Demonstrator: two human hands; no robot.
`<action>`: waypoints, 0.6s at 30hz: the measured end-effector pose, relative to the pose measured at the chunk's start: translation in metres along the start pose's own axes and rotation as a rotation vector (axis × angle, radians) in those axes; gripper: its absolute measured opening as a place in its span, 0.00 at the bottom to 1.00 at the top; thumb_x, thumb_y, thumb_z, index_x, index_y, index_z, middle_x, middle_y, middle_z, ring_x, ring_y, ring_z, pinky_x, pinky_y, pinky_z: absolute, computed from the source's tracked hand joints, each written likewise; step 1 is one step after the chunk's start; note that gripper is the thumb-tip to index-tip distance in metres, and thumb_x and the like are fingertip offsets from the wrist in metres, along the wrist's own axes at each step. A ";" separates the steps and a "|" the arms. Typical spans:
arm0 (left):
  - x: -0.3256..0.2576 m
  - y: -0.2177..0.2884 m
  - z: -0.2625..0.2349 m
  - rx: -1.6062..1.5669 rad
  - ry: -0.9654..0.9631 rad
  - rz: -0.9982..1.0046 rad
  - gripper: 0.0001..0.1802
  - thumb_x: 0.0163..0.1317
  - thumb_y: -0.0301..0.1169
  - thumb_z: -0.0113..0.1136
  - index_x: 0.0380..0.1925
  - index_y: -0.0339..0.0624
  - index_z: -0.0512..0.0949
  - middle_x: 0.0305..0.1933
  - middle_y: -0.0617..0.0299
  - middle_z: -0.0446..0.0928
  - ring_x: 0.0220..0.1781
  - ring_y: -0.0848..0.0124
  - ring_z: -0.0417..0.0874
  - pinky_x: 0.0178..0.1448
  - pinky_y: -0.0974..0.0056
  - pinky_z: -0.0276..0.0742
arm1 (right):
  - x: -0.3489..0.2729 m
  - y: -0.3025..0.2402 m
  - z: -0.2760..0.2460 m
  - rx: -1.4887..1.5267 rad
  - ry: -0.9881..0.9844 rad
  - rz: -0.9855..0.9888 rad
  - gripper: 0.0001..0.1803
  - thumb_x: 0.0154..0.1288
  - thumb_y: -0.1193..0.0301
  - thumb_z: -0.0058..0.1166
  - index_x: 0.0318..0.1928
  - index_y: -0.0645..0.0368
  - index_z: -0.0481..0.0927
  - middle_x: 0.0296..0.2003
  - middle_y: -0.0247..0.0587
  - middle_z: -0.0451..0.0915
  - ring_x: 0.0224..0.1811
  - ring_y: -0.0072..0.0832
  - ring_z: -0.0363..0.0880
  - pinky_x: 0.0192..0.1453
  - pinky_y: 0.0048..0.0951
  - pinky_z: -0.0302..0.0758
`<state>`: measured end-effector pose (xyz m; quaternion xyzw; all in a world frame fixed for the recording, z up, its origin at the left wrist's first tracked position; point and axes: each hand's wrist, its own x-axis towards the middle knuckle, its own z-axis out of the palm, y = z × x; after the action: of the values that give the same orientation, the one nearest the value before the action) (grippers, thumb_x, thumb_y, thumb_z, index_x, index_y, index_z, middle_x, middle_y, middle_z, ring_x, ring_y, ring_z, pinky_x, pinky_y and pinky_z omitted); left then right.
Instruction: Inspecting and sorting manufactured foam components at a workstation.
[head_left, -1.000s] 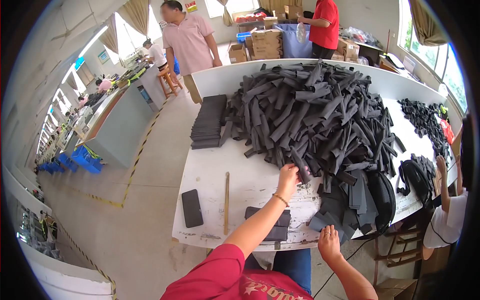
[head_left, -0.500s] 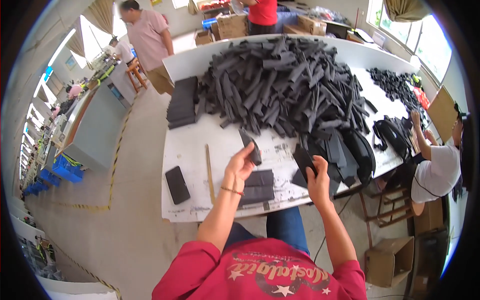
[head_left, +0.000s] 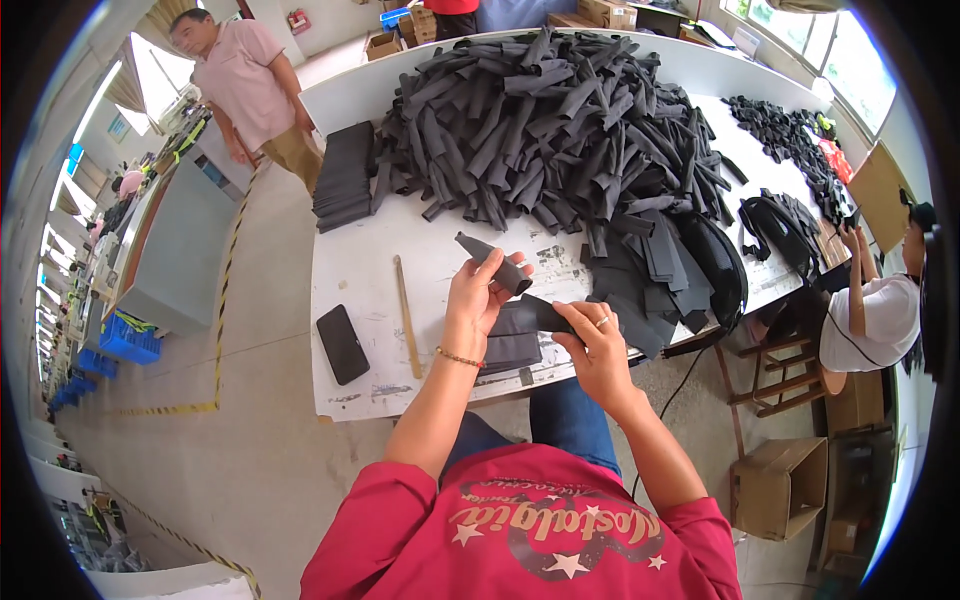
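Note:
My left hand (head_left: 470,298) is closed round a dark grey fabric tube (head_left: 492,262), whose open end faces toward me. Close beside it, my right hand (head_left: 600,358) pinches a flat strip of dark fabric (head_left: 543,316) between thumb and fingers. The strip's left end comes near the tube's open end; I cannot tell whether they touch. Under my hands, dark folded fabric pieces (head_left: 510,350) lie on the white table (head_left: 375,275). Beyond rises a large heap of dark fabric tubes (head_left: 560,130).
A neat stack of dark pieces (head_left: 343,180) stands left of the heap. A phone (head_left: 343,345) and a wooden stick (head_left: 407,315) lie at left. Loose flat pieces (head_left: 668,265) and a black bag (head_left: 715,265) are at right. One person (head_left: 245,80) stands left; another (head_left: 870,315) sits right.
My right hand has moved left with the fabric strip, close to the tube in my left hand. The standing person's head has turned toward me. The whole view has shifted slightly.

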<state>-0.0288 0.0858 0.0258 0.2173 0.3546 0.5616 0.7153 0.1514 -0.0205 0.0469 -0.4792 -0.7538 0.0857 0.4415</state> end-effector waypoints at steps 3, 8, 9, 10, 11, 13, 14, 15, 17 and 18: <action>-0.002 -0.002 0.002 0.024 -0.049 -0.019 0.15 0.65 0.32 0.61 0.45 0.35 0.70 0.46 0.44 0.80 0.45 0.53 0.85 0.47 0.54 0.86 | 0.007 0.000 -0.003 -0.083 0.053 -0.024 0.19 0.53 0.77 0.62 0.49 0.57 0.80 0.41 0.37 0.76 0.41 0.37 0.72 0.45 0.36 0.66; -0.005 -0.002 0.006 -0.006 -0.111 -0.069 0.15 0.65 0.30 0.60 0.44 0.33 0.68 0.45 0.43 0.79 0.44 0.52 0.85 0.47 0.53 0.86 | 0.013 0.010 -0.004 -0.265 0.134 -0.083 0.14 0.50 0.79 0.60 0.40 0.55 0.83 0.36 0.32 0.74 0.38 0.32 0.72 0.42 0.35 0.66; -0.005 -0.003 0.006 -0.006 -0.112 -0.068 0.15 0.65 0.30 0.60 0.44 0.33 0.68 0.45 0.43 0.79 0.44 0.52 0.85 0.47 0.53 0.86 | 0.013 0.011 -0.004 -0.265 0.135 -0.084 0.14 0.50 0.79 0.60 0.40 0.55 0.83 0.36 0.32 0.74 0.38 0.32 0.72 0.42 0.35 0.66; -0.006 -0.004 0.006 -0.013 -0.116 -0.060 0.15 0.65 0.30 0.60 0.44 0.33 0.68 0.45 0.43 0.79 0.44 0.52 0.85 0.47 0.52 0.86 | 0.013 0.011 -0.003 -0.306 0.150 -0.103 0.14 0.50 0.79 0.60 0.40 0.55 0.83 0.36 0.32 0.74 0.38 0.32 0.73 0.43 0.35 0.67; -0.007 -0.005 0.007 -0.020 -0.121 -0.052 0.15 0.65 0.30 0.59 0.44 0.33 0.68 0.45 0.43 0.79 0.44 0.52 0.85 0.48 0.52 0.86 | 0.014 0.012 -0.003 -0.347 0.167 -0.121 0.15 0.49 0.79 0.59 0.40 0.55 0.83 0.36 0.32 0.74 0.38 0.32 0.73 0.44 0.35 0.68; -0.011 -0.008 0.010 -0.035 -0.112 -0.029 0.14 0.66 0.30 0.59 0.44 0.33 0.68 0.45 0.42 0.79 0.44 0.52 0.85 0.48 0.52 0.86 | 0.015 0.013 -0.001 -0.390 0.200 -0.139 0.15 0.48 0.78 0.58 0.40 0.56 0.83 0.36 0.32 0.74 0.38 0.31 0.73 0.44 0.35 0.68; -0.013 -0.010 0.013 -0.049 -0.099 -0.008 0.14 0.66 0.30 0.59 0.44 0.34 0.68 0.45 0.42 0.79 0.44 0.52 0.85 0.49 0.52 0.85 | 0.016 0.013 0.000 -0.432 0.232 -0.155 0.16 0.48 0.78 0.58 0.41 0.56 0.82 0.36 0.32 0.74 0.39 0.31 0.74 0.45 0.35 0.68; -0.018 -0.011 0.018 -0.050 -0.102 -0.008 0.14 0.66 0.30 0.59 0.44 0.34 0.68 0.45 0.42 0.79 0.44 0.52 0.85 0.49 0.52 0.85 | 0.017 0.011 0.001 -0.435 0.233 -0.156 0.16 0.48 0.78 0.58 0.41 0.56 0.82 0.36 0.32 0.74 0.39 0.31 0.74 0.45 0.35 0.68; -0.028 -0.012 0.029 -0.020 -0.086 0.067 0.13 0.66 0.30 0.59 0.43 0.35 0.67 0.46 0.41 0.79 0.44 0.53 0.85 0.49 0.53 0.85 | 0.020 0.007 0.004 -0.444 0.271 -0.166 0.17 0.47 0.78 0.57 0.41 0.56 0.82 0.37 0.31 0.74 0.39 0.31 0.74 0.46 0.35 0.69; -0.031 -0.012 0.033 0.000 -0.094 0.096 0.14 0.66 0.29 0.59 0.45 0.36 0.66 0.46 0.42 0.79 0.45 0.54 0.85 0.49 0.53 0.85 | 0.020 0.006 0.007 -0.433 0.249 -0.161 0.18 0.49 0.78 0.59 0.44 0.57 0.81 0.39 0.34 0.74 0.40 0.33 0.74 0.46 0.36 0.69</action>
<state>-0.0003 0.0557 0.0470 0.2599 0.3099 0.5845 0.7034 0.1470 0.0006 0.0513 -0.5078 -0.7300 -0.1727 0.4236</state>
